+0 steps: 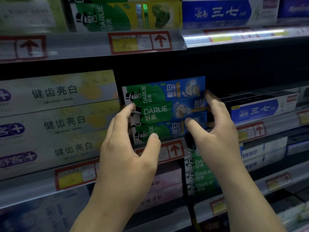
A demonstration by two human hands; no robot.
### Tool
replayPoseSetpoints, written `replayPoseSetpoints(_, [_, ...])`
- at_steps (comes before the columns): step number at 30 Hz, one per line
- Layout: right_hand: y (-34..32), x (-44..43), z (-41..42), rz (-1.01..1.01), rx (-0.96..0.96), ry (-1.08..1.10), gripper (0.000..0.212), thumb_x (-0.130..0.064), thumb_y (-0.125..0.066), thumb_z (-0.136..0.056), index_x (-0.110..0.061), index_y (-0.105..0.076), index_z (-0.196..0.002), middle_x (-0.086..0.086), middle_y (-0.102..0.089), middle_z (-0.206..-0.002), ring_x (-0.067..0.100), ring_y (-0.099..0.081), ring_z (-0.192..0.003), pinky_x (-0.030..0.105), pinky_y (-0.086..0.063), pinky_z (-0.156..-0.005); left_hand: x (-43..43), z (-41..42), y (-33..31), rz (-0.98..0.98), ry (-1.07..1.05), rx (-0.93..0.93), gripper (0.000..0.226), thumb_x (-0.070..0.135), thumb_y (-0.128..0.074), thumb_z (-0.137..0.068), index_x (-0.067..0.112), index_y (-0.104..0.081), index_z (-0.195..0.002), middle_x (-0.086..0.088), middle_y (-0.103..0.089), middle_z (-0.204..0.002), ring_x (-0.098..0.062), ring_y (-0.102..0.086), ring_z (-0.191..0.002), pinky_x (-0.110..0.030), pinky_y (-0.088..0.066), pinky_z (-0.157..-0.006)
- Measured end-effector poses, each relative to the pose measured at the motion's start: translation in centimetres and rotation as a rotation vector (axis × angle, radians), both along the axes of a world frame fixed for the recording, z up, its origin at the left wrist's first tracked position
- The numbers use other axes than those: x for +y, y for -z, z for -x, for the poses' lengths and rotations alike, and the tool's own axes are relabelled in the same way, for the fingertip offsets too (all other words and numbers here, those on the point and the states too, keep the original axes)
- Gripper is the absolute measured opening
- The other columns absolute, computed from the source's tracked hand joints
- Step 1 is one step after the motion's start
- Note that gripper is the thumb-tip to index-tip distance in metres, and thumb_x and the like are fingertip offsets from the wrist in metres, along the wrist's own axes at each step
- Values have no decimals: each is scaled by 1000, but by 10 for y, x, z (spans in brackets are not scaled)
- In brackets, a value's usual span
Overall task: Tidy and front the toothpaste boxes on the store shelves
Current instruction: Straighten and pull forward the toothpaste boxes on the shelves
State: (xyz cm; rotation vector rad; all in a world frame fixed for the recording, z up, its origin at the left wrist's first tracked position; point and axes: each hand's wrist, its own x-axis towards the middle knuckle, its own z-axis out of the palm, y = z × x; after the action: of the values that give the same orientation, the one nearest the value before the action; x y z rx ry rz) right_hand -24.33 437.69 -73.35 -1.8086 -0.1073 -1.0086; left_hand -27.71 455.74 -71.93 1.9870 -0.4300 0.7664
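Three green-and-blue Darlie toothpaste boxes (pixel 164 110) lie stacked on the middle shelf, fronts facing me. My left hand (pixel 128 148) wraps the stack's left end, forefinger on the middle box's edge and thumb on the bottom box. My right hand (pixel 215 133) clasps the right end, fingers behind the top box's corner and thumb pressed on the bottom box's face. The stack sits a little askew, its upper box set further back and left.
White-and-yellow boxes (pixel 58 118) fill the shelf to the left. Blue-and-white boxes (pixel 257 111) lie to the right. A dark gap (pixel 234 76) opens above and behind the stack. Price rails with red arrow tags (pixel 173 149) edge each shelf. More Darlie boxes (pixel 199 174) sit below.
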Motion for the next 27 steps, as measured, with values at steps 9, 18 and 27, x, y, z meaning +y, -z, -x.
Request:
replayPoseSetpoints(9, [0, -1, -1, -93, 12, -3, 68, -35, -70, -92, -37, -40, -152, -15, -47, -148, 14, -46, -138, 49, -45, -109, 4, -2, -1, -13, 3, -23, 63, 41, -63, -90, 55, -35, -145, 36, -41, -142, 11, -39, -132, -16, -30, -102])
replayPoseSetpoints(18, [-2, 0, 0, -22, -15, 28, 62, -22, -68, -94, -32, -43, -149, -24, -48, -136, 6, -48, -130, 44, -47, -106, 5, -3, -1, -91, -2, -35, 62, 39, -61, -93, 56, -32, -145, 40, -31, -143, 32, -25, -119, 3, -23, -85])
replayPoseSetpoints(27, [-7, 9, 20, 209, 140, 132, 69, -29, -65, -96, -20, -34, -156, -11, -35, -155, 0, -27, -142, 24, -27, -120, 21, 8, -3, -142, 22, -40, 56, 31, -64, -96, 41, -42, -146, 33, -39, -136, 25, -34, -118, 7, -25, -92])
